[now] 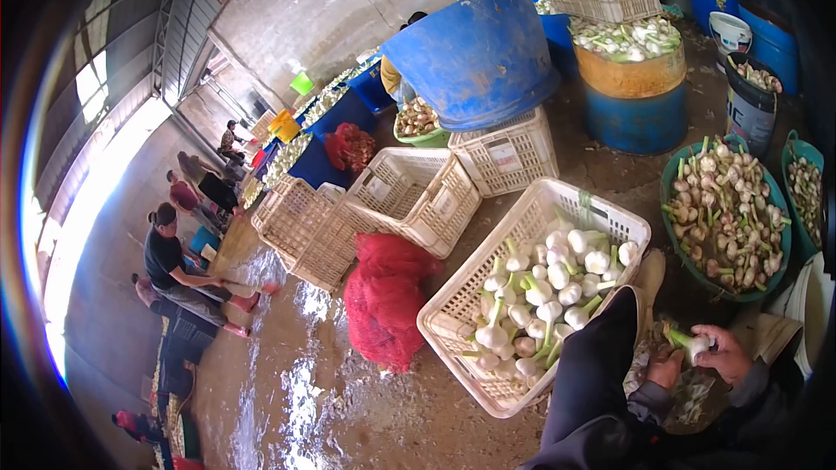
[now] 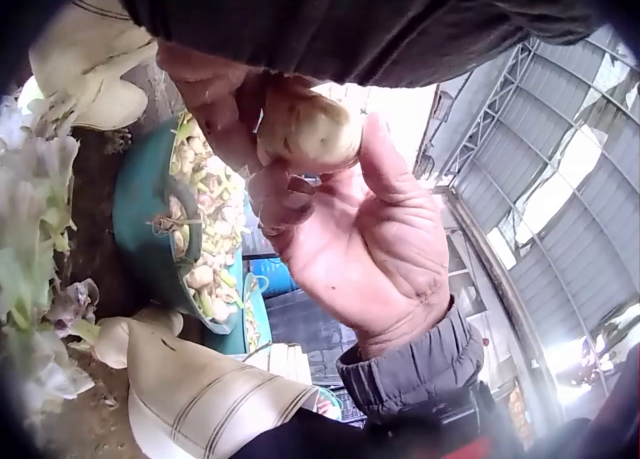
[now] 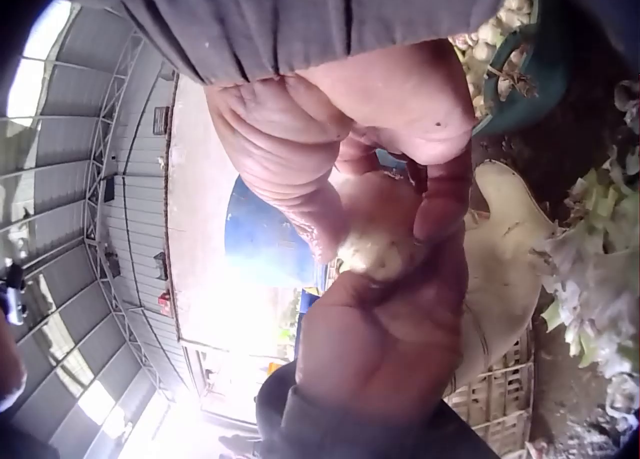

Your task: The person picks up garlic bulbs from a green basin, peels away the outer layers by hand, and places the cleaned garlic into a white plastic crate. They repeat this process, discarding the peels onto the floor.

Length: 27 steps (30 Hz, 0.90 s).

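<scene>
In the head view, a garlic bulb (image 1: 699, 348) with a green stem is held between both hands at the lower right. My right hand (image 1: 724, 355) grips the bulb from one side, thumb and fingers around it. From the other side, my left hand (image 1: 666, 367) closes its fingers at the stem end. Up close in the left wrist view, the pale bulb (image 2: 325, 134) sits between the right thumb and the left fingers. The right wrist view has the bulb (image 3: 375, 234) partly hidden by fingers of both hands. Beside my knee stands a white crate (image 1: 448, 309) of trimmed garlic bulbs.
A green tub (image 1: 669, 209) of stemmed garlic stands beyond my hands. Past the crate lie a red mesh sack (image 1: 383, 300) and empty crates (image 1: 418, 187). Blue tubs (image 1: 479, 52) stand farther back. Leaf peelings (image 2: 45, 219) cover the floor below. Several people are at the far left.
</scene>
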Available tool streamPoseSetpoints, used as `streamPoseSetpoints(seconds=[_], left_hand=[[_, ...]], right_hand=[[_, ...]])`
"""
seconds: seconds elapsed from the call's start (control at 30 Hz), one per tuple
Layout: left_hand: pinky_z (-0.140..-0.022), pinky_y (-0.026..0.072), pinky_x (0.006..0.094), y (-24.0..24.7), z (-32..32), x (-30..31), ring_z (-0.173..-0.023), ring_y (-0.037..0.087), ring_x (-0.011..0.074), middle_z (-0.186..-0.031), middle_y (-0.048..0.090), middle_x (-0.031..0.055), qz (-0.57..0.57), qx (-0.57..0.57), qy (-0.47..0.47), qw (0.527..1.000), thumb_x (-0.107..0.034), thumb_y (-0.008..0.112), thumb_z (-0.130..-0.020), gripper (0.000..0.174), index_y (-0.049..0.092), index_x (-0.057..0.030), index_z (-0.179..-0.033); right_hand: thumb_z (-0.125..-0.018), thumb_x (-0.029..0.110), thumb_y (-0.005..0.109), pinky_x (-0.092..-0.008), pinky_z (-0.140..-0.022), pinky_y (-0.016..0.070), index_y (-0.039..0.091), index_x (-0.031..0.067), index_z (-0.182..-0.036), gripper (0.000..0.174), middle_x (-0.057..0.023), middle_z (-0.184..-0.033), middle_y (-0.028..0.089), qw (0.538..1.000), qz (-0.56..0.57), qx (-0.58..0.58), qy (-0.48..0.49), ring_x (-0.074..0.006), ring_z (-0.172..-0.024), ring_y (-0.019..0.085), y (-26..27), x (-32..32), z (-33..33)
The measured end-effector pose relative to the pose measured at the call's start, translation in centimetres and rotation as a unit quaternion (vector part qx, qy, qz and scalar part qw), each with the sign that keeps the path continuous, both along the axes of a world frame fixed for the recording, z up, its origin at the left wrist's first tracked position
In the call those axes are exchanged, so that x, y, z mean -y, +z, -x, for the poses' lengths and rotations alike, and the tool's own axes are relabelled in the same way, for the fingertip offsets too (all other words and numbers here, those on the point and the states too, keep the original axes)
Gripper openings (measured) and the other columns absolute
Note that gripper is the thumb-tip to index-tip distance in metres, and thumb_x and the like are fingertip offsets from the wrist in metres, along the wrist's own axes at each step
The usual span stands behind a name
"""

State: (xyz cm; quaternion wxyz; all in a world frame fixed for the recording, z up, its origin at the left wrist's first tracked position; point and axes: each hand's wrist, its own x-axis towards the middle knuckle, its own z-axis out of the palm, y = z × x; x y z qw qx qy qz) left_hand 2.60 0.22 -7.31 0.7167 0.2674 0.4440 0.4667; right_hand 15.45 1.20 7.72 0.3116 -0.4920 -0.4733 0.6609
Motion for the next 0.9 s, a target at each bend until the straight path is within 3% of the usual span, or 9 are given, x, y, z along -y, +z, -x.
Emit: streamPoseSetpoints(seconds=[0.13, 0.37, 0.43, 0.57, 0.63, 0.7, 0.77, 0.83, 0.9], left_hand=[[-0.073, 0.0444, 0.0247, 2.8, 0.5, -0.1, -0.081, 0.057, 0.0103, -0.089, 0.064, 0.0033, -0.001, 0.048, 0.031, 0.998, -0.02, 0.054, -0.091, 0.024, 0.062, 0.0002, -0.1], [-0.07, 0.0441, 0.0241, 4.2, 0.8, 0.0, -0.076, 0.056, 0.008, -0.088, 0.064, 0.0015, 0.016, 0.077, 0.068, 0.995, -0.023, 0.054, -0.094, 0.025, 0.063, -0.0012, -0.1], [-0.069, 0.0441, 0.0242, 4.8, 1.1, 0.0, -0.075, 0.055, 0.0078, -0.086, 0.064, 0.0014, 0.012, 0.067, 0.065, 0.996, -0.022, 0.054, -0.093, 0.023, 0.063, -0.0016, -0.098], [-0.064, 0.0437, 0.0239, 4.4, 1.6, -0.1, -0.071, 0.055, 0.0073, -0.081, 0.063, 0.001, 0.012, -0.013, 0.04, 0.999, -0.02, 0.054, -0.093, 0.02, 0.063, -0.0025, -0.093], [-0.062, 0.0424, 0.0235, 4.2, 1.5, 0.2, -0.068, 0.052, 0.0064, -0.079, 0.062, 0.0003, 0.023, 0.042, 0.048, 0.998, -0.02, 0.055, -0.092, 0.019, 0.063, -0.0028, -0.092], [-0.06, 0.0411, 0.0231, 4.3, 1.1, 0.2, -0.065, 0.05, 0.0056, -0.077, 0.061, -0.0003, 0.034, 0.098, 0.056, 0.993, -0.02, 0.055, -0.092, 0.018, 0.063, -0.003, -0.091], [-0.059, 0.0405, 0.0224, 4.5, 0.5, 0.0, -0.065, 0.049, 0.0049, -0.075, 0.06, -0.0007, 0.015, -0.007, 0.146, 0.989, -0.02, 0.056, -0.091, 0.018, 0.062, -0.0023, -0.089], [-0.06, 0.0411, 0.0225, 3.7, 1.0, -0.2, -0.066, 0.049, 0.0051, -0.076, 0.06, -0.0006, 0.01, -0.035, 0.126, 0.991, -0.019, 0.056, -0.091, 0.018, 0.062, -0.0016, -0.09], [-0.061, 0.0417, 0.0226, 3.0, 1.1, -0.1, -0.067, 0.05, 0.0052, -0.076, 0.06, -0.0005, 0.004, -0.063, 0.105, 0.993, -0.018, 0.056, -0.091, 0.018, 0.062, -0.0009, -0.09]], right_hand=[[-0.081, 0.002, 0.06, -0.0262, -0.078, 0.0466, 0.042, 0.0006, -0.128, 0.051, -0.0087, -0.112, 0.052, 0.983, -0.123, 0.132, 0.037, -0.0129, -0.093, 0.053, -0.5, 0.0, 0.2], [-0.094, 0.021, 0.043, -0.0262, -0.068, 0.0485, 0.036, 0.0038, -0.132, 0.042, -0.0085, -0.1, 0.055, 0.964, -0.237, 0.111, -0.056, -0.0125, -0.081, 0.055, -1.9, 0.7, 2.2], [-0.097, 0.034, 0.032, -0.0274, -0.05, 0.047, 0.041, 0.0059, -0.126, 0.041, -0.0091, -0.086, 0.058, 0.989, -0.006, -0.079, -0.128, -0.0149, -0.057, 0.056, 0.0, 1.2, 3.2], [-0.097, 0.043, 0.026, -0.0284, -0.038, 0.0406, 0.046, 0.0083, -0.119, 0.046, -0.01, -0.077, 0.059, 0.964, 0.074, -0.174, -0.186, -0.0174, -0.039, 0.048, -2.7, 0.5, 2.7], [-0.096, 0.047, 0.025, -0.0292, -0.038, 0.0414, 0.047, 0.0096, -0.115, 0.047, -0.0106, -0.075, 0.06, 0.93, 0.215, -0.278, -0.104, -0.019, -0.035, 0.046, -3.0, 0.3, 1.8], [-0.096, 0.046, 0.028, -0.0285, -0.04, 0.0416, 0.047, 0.0092, -0.116, 0.046, -0.0099, -0.078, 0.059, 0.943, 0.203, -0.234, -0.122, -0.0173, -0.04, 0.049, -3.9, 0.2, 1.6], [-0.096, 0.046, 0.031, -0.0278, -0.042, 0.0419, 0.048, 0.0089, -0.116, 0.046, -0.0093, -0.08, 0.059, 0.953, 0.192, -0.188, -0.139, -0.0155, -0.046, 0.052, -3.3, 0.4, 2.1], [-0.095, 0.037, 0.042, -0.0258, -0.054, 0.0447, 0.05, 0.0062, -0.115, 0.037, -0.0085, -0.092, 0.056, 0.985, -0.074, 0.052, -0.15, -0.0128, -0.066, 0.053, -1.3, 1.1, 3.3], [-0.089, 0.021, 0.056, -0.0245, -0.066, 0.0445, 0.051, 0.0034, -0.112, 0.029, -0.0063, -0.102, 0.051, 0.982, -0.109, 0.065, -0.138, -0.0115, -0.081, 0.049, -0.7, 1.1, 3.6]])
